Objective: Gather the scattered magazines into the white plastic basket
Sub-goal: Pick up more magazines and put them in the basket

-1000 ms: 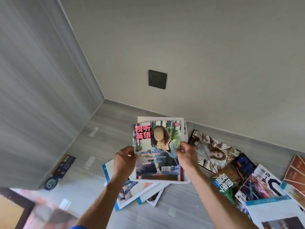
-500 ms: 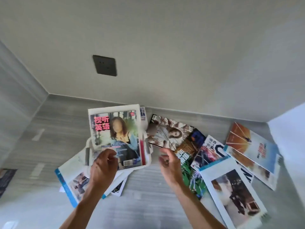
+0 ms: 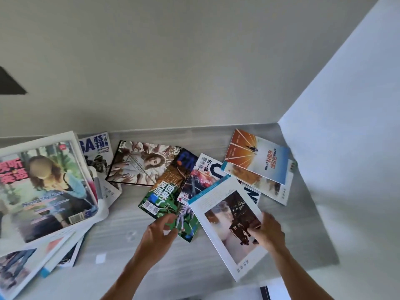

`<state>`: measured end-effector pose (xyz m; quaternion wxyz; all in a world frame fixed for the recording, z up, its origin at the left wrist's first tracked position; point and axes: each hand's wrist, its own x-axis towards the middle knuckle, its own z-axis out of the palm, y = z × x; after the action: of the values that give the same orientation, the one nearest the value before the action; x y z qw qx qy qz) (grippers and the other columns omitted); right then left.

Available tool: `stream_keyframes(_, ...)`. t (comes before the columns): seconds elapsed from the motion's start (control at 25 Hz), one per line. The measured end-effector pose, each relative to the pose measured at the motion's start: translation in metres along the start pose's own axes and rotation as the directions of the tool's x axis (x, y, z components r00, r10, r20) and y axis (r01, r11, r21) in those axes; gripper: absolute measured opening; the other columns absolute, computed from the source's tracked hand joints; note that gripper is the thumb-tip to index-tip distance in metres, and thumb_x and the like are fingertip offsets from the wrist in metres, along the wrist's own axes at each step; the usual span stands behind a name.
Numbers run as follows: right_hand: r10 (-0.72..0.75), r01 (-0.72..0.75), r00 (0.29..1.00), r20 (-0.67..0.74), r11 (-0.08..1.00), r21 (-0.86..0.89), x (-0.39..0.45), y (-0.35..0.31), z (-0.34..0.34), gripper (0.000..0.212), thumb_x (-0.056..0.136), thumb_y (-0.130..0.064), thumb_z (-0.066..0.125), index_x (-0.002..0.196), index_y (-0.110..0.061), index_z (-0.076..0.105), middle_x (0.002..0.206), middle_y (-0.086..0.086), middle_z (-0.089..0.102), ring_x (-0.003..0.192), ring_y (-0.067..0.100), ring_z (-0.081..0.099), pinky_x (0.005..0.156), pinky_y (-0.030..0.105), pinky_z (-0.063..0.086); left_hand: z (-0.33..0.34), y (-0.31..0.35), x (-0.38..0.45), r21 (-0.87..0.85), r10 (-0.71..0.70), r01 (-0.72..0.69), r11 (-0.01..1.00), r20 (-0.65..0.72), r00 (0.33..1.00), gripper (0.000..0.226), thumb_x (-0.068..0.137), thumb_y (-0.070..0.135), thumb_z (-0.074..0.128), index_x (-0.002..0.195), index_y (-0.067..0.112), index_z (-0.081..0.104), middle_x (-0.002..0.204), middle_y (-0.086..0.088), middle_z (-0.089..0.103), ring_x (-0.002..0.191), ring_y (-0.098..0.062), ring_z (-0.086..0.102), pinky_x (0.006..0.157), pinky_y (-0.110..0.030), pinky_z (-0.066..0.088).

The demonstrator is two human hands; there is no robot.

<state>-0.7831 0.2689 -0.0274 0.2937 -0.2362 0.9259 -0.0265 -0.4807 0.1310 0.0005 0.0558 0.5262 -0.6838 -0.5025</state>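
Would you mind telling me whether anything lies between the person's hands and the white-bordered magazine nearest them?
Nothing visible does. The right hand already touches the right edge of the white-bordered magazine, which lies on top of its neighbours. The left hand is at the green magazine beside it.

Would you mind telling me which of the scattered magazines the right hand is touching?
The white-bordered magazine with the blue strip and dark tower photo; the right hand rests on its right edge. It lies on top of the others, while the left hand reaches the green one.
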Motion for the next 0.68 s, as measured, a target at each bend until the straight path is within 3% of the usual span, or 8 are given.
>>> stream_keyframes(0.08,-0.026,0.026,1.0,0.002,0.994,-0.105,0.008,0.006,0.0,0.072,0.068,-0.041,0.079,0.124,-0.015,0.043,0.124,0.009,0.051,0.112,0.031,0.054,0.087,0.04,0.047,0.012,0.003,-0.002,-0.007,-0.03,0.03,1.0,0.002,1.0,0.027,0.085,0.028,0.061,0.111,0.035,0.064,0.103,0.017,0.068,0.094,-0.003,0.066,0.068,-0.018,0.048)
stream_keyframes(0.16,-0.059,0.06,0.998,0.009,0.99,-0.125,0.016,0.008,-0.001,0.069,0.066,-0.044,0.079,0.119,-0.016,0.045,0.119,0.006,0.058,0.108,0.028,0.058,0.085,0.037,0.046,0.017,0.004,-0.005,-0.018,-0.054,0.054,0.998,-0.007,0.999,0.024,0.085,0.026,0.061,0.106,0.037,0.064,0.101,0.018,0.069,0.091,-0.003,0.067,0.068,-0.02,0.05)
stream_keyframes(0.32,-0.089,0.046,0.983,0.161,0.967,0.252,0.014,-0.003,0.004,0.027,0.068,-0.024,0.074,0.091,-0.017,0.063,0.084,-0.002,0.074,0.073,0.019,0.069,0.068,0.032,0.054,0.021,0.012,-0.007,-0.122,-0.133,0.127,0.984,-0.04,0.99,0.022,0.083,0.017,0.065,0.091,0.038,0.067,0.091,0.008,0.072,0.081,-0.004,0.069,0.062,-0.023,0.051)
stream_keyframes(0.4,-0.114,0.034,0.976,0.188,0.922,0.385,0.005,-0.016,0.009,0.019,0.063,-0.021,0.072,0.078,-0.014,0.064,0.069,-0.003,0.073,0.06,0.017,0.067,0.056,0.03,0.049,0.022,0.013,-0.008,-0.19,-0.203,0.184,0.964,-0.086,0.975,0.02,0.082,0.015,0.066,0.083,0.034,0.07,0.086,0.006,0.073,0.075,-0.008,0.068,0.06,-0.025,0.048)
stream_keyframes(0.48,-0.127,0.029,0.977,0.169,0.872,0.488,-0.001,-0.031,0.007,0.021,0.058,-0.02,0.071,0.07,-0.012,0.056,0.063,0.0,0.066,0.056,0.018,0.061,0.054,0.03,0.04,0.022,0.01,-0.011,-0.231,-0.267,0.238,0.944,-0.106,0.958,0.016,0.083,0.015,0.065,0.082,0.03,0.071,0.082,0.005,0.073,0.071,-0.011,0.066,0.059,-0.026,0.046)
stream_keyframes(0.6,-0.155,-0.007,0.959,0.237,0.823,0.568,-0.006,-0.047,-0.006,0.027,0.064,-0.009,0.075,0.087,-0.016,0.064,0.075,-0.002,0.071,0.065,0.014,0.066,0.057,0.027,0.044,0.018,-0.002,-0.021,-0.303,-0.348,0.304,0.903,-0.103,0.932,0.017,0.084,0.013,0.063,0.085,0.028,0.071,0.077,0.002,0.071,0.065,-0.014,0.061,0.06,-0.026,0.045)
stream_keyframes(0.68,-0.253,0.053,0.922,0.293,0.832,0.552,-0.014,-0.058,-0.017,0.038,0.069,0.0,0.072,0.102,-0.02,0.07,0.083,-0.003,0.076,0.073,0.014,0.072,0.061,0.025,0.05,0.014,-0.009,-0.025,-0.321,-0.381,0.34,0.884,-0.071,0.922,0.018,0.083,0.008,0.062,0.087,0.024,0.07,0.071,-0.001,0.069,0.062,-0.018,0.058,0.059,-0.027,0.044)
